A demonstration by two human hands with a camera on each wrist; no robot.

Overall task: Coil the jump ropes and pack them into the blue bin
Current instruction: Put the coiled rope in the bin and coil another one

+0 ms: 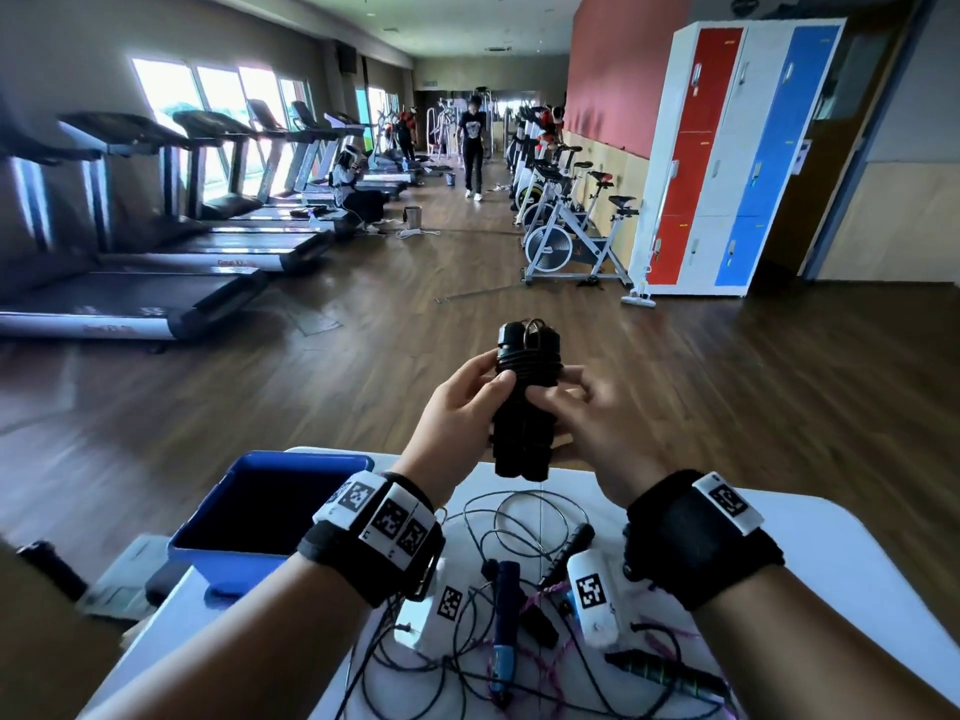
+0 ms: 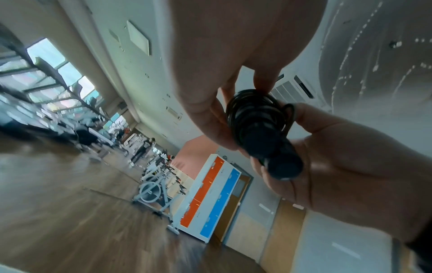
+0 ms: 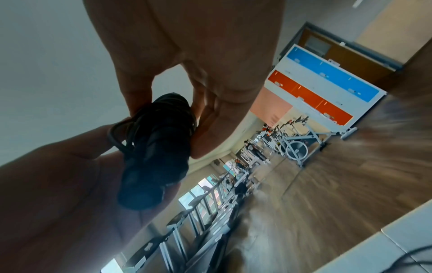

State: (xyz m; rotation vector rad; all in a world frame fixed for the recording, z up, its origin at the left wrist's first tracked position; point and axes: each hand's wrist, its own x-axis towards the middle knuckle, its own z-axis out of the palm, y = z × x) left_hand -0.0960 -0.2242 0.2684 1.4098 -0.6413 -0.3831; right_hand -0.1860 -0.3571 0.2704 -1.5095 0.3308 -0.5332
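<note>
The white rectangular table (image 1: pixel 810 517) carries the open blue plastic bin (image 1: pixel 221 556), which sits below and to the left of the grip, nearer the left hand (image 1: pixel 457 407). Left hand and right hand (image 1: pixel 592 415) both clamp the coiled black jump rope bundle (image 1: pixel 524 397), long axis upright, held above the table's far edge. Loose uncoiled jump ropes (image 1: pixel 519 605) lie directly beneath.

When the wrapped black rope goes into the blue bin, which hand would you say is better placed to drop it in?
Probably the left hand. The blue bin sits on the person's left, just beside that wrist, while the right hand would have to cross over. Both hands now hold the black jump rope.
</note>
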